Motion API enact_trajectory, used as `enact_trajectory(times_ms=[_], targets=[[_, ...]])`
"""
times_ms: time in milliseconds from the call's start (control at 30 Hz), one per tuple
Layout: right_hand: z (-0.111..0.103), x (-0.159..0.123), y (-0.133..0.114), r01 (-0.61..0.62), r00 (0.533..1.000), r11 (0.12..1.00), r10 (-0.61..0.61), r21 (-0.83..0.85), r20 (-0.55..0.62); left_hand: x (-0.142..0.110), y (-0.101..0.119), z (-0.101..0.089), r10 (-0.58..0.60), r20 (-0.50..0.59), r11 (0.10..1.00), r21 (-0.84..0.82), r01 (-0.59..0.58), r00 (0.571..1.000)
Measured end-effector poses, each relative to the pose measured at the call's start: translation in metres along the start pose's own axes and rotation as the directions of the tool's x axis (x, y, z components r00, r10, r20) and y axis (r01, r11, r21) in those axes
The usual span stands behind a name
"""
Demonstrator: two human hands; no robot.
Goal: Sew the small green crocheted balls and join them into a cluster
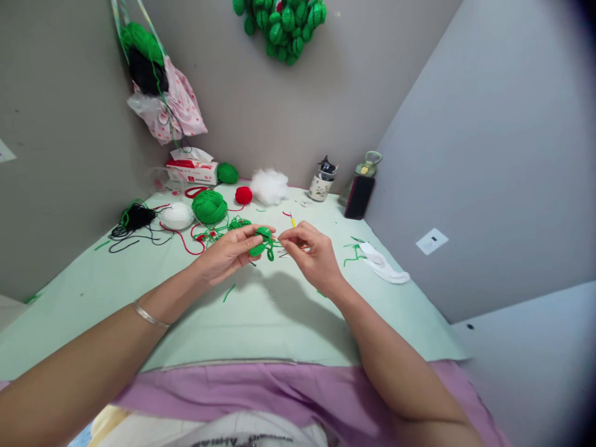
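Over the middle of the table, my left hand (235,248) is closed around a green crocheted piece (262,233) with a dark line across it. Loops of green yarn (270,253) hang from the piece's right side. Facing it, my right hand (311,249) pinches a slim, shiny tool (275,238), like a crochet hook or needle, which points toward the piece. Whether its tip enters the stitches is too small to make out. A yellow stick-like thing (293,221) shows just behind my right fingers, with small metal items partly hidden below them.
Behind my left hand lie green (209,207), white (177,215), red (243,195) and black yarn (139,217). White stuffing (270,186), a tissue box (193,171), a jar (321,185) and a phone (359,197) line the back. White cloth (384,264) lies right.
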State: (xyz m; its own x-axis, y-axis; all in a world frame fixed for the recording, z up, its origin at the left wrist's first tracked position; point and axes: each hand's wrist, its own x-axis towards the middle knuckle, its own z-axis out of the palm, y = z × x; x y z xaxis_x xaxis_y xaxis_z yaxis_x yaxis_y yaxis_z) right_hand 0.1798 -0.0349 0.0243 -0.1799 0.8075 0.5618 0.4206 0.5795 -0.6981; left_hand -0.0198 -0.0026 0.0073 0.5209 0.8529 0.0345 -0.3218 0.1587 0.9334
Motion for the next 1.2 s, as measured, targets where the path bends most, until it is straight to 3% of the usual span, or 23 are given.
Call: enact_trajectory(times_ms=[267,367,500,700,767,933,1200], targets=[[0.003,0.004,0.007,-0.077,0.997,0.982,0.072,0.174,0.038,0.0,0.0,0.001,-0.027,-0.009,0.998,-0.052,0.027,1.0],[-0.001,0.005,0.006,-0.067,0.997,0.981,0.071,0.181,-0.014,0.001,0.0,0.0,-0.018,-0.029,0.998,-0.068,0.016,0.999],[-0.004,0.005,0.004,0.043,0.995,0.996,-0.036,0.075,-0.095,0.001,0.0,0.0,-0.015,-0.039,0.997,-0.074,0.012,0.999],[0.003,0.0,0.003,0.219,0.972,0.942,-0.233,-0.255,-0.024,0.0,0.001,0.003,-0.028,-0.03,0.996,-0.088,0.025,0.999],[0.003,0.0,0.003,0.188,0.977,0.964,-0.203,-0.186,-0.062,0.0,0.001,0.003,-0.032,-0.019,0.996,-0.082,0.03,0.999],[0.0,0.002,0.0,-0.021,0.998,0.984,0.03,0.178,-0.049,0.0,0.001,0.001,-0.047,-0.005,0.996,-0.077,0.046,0.999],[0.001,0.001,-0.006,-0.07,0.995,0.983,0.081,0.172,-0.062,0.0,0.001,0.001,-0.037,0.005,0.993,-0.11,0.037,0.999]])
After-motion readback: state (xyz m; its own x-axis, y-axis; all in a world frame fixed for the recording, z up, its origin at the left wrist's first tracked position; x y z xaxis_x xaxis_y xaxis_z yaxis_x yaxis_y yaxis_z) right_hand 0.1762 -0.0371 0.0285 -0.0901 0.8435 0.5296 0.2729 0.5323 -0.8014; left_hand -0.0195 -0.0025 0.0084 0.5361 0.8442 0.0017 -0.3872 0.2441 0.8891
